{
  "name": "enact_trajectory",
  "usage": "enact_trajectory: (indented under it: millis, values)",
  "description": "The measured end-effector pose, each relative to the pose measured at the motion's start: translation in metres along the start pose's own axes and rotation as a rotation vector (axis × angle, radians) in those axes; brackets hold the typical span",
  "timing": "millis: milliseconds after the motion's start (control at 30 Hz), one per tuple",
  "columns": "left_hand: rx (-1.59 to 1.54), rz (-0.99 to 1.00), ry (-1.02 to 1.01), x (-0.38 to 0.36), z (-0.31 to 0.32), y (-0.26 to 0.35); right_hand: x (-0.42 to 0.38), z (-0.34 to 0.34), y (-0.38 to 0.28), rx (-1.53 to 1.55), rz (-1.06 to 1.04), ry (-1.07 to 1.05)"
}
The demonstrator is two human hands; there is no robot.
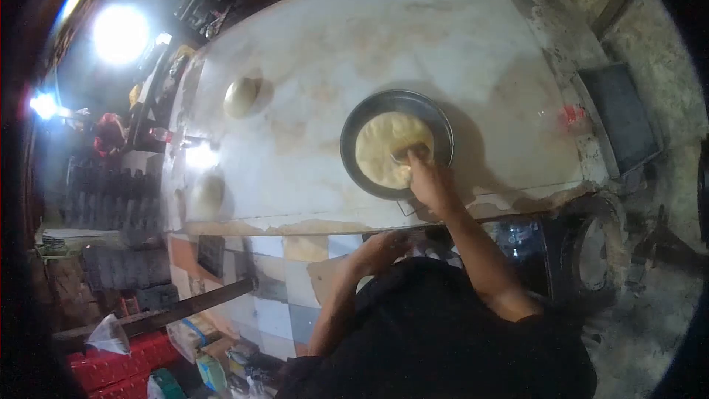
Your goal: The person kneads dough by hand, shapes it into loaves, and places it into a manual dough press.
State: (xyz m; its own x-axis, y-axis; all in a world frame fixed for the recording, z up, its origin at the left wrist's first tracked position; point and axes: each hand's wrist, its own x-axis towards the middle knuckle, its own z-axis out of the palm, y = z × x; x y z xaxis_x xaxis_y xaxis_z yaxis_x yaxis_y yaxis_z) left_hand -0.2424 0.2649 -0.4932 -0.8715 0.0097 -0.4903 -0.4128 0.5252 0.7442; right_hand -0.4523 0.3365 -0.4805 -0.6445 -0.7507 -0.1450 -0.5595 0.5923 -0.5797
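A round dark pan (346, 149) stands near the front edge of the worktop, with a flat round of pale yellow dough (380, 140) inside it. Over the right part of the dough is my right hand (430, 177), its fingers closed and pointing down into the pan. A small dark thing (402, 152) shows at the fingertips, too blurred to name. My left hand (380, 250) is low, just in front of the worktop edge and below the pan. Its fingers are partly in shadow, and their grip is hidden.
The pale, stained worktop (317, 52) bears two rounded dough balls, one at the left (241, 97) and another nearer the front (207, 196). A dark rectangular tray (622, 118) lies by the right edge. Red crates (122, 366) and a wooden bar (192, 307) are at lower left.
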Motion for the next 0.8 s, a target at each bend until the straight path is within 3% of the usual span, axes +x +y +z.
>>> enact_trajectory:
  millis: [67,100,167,200,233,267,300,400,433,467,500,567,600,633,733,800]
  values:
    - [-0.060,-0.224,0.028,-0.006,-0.012,0.042,0.018,0.036,0.043,-0.006,-0.058,0.067]
    - [0.001,-0.133,0.098,-0.005,-0.011,0.047,0.035,0.029,0.044,-0.013,-0.045,-0.076]
    - [0.124,0.030,0.213,-0.023,-0.012,0.046,0.051,0.012,0.042,0.004,-0.064,-0.162]
    - [0.028,-0.069,0.201,-0.028,-0.008,0.034,0.059,0.000,0.036,0.006,-0.078,-0.191]
    - [-0.068,-0.155,0.200,-0.027,-0.003,0.014,0.060,-0.008,0.020,-0.016,-0.060,-0.095]
    - [-0.172,-0.247,0.195,-0.030,-0.001,0.001,0.062,0.001,0.005,-0.077,-0.023,0.134]
    - [-0.144,-0.181,0.241,-0.033,-0.004,-0.002,0.071,0.016,0.005,-0.112,0.011,0.102]
    - [-0.185,-0.125,-0.030,-0.019,-0.027,-0.019,0.106,0.038,0.024,-0.031,0.003,-0.132]
    - [-0.228,-0.143,0.004,-0.016,-0.038,-0.024,0.130,0.030,0.033,0.026,-0.018,-0.215]
    - [-0.273,-0.166,0.023,-0.020,-0.048,-0.027,0.139,0.009,0.035,0.135,0.101,-0.339]
    - [-0.313,-0.185,0.038,-0.023,-0.062,-0.035,0.132,-0.009,0.045,0.372,0.113,-0.244]
    - [-0.116,-0.069,0.236,-0.011,-0.070,-0.092,0.098,-0.059,0.005,0.097,0.429,0.220]
    - [-0.031,-0.009,0.355,-0.004,-0.071,-0.123,0.094,-0.048,0.030,-0.110,0.424,0.400]
    - [0.094,-0.060,0.383,-0.002,-0.077,-0.149,0.089,-0.039,0.063,-0.214,0.418,0.416]
    - [0.312,0.034,0.175,0.012,-0.099,-0.224,0.072,-0.012,0.134,0.384,0.409,0.464]
    - [0.488,0.037,0.217,0.014,-0.104,-0.228,0.044,0.013,0.125,0.193,0.375,0.561]
